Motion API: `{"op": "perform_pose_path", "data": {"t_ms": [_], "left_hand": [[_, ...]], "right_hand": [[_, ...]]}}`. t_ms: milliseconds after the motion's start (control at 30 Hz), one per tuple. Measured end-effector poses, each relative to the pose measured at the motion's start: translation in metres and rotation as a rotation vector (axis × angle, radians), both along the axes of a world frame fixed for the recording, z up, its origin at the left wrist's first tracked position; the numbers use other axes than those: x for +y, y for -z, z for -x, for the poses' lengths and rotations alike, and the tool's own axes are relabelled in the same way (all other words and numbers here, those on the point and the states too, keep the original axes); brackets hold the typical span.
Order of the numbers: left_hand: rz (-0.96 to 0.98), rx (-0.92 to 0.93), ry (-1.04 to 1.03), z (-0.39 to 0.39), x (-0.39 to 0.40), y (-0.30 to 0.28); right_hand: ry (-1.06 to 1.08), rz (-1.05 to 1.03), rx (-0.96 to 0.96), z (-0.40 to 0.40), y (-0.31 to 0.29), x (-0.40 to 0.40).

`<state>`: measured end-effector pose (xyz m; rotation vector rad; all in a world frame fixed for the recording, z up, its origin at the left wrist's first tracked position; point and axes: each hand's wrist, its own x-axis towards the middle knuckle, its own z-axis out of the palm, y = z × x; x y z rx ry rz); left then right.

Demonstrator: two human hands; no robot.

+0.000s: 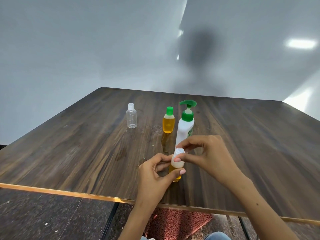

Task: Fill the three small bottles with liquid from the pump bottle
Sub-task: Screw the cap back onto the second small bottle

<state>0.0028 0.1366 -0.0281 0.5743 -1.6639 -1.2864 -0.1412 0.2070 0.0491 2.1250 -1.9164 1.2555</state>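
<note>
A white pump bottle point(185, 129) with a green pump head stands mid-table. To its left stands a small bottle with a green cap point(168, 120), holding yellow liquid. Farther left is a clear small bottle point(132, 118) with a white cap, with no liquid visible inside. Near the table's front edge my left hand point(155, 174) grips a third small bottle point(176, 164) with yellow liquid in it. My right hand point(206, 153) pinches its white cap point(179, 152) at the top of that bottle.
The dark wooden table point(86, 144) has a light front edge running across the lower view. Behind it is a plain grey wall. Under the table lie a red mat point(174, 222) and a dark speckled floor.
</note>
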Motion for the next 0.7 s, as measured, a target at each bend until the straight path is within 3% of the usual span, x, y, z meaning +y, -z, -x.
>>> {"op": "perform_pose_path", "data": {"t_ms": [200,367,600,700], "left_hand": [[0.028,-0.065,0.067,-0.008,-0.004,-0.008],[0.003,-0.083,0.024,-0.003,-0.009,-0.014],[0.060,-0.116,0.026,-0.005,-0.010,-0.016],[0.052,-0.115,0.043,-0.005,-0.010,-0.017]], "right_hand": [[0.013,0.028,-0.019,-0.004,0.004,-0.003],[0.099,0.052,0.087,-0.007,0.002,0.000],[-0.176,-0.115,0.025,0.007,-0.006,0.010],[-0.032,-0.012,0.055,-0.002,-0.001,0.006]]}}
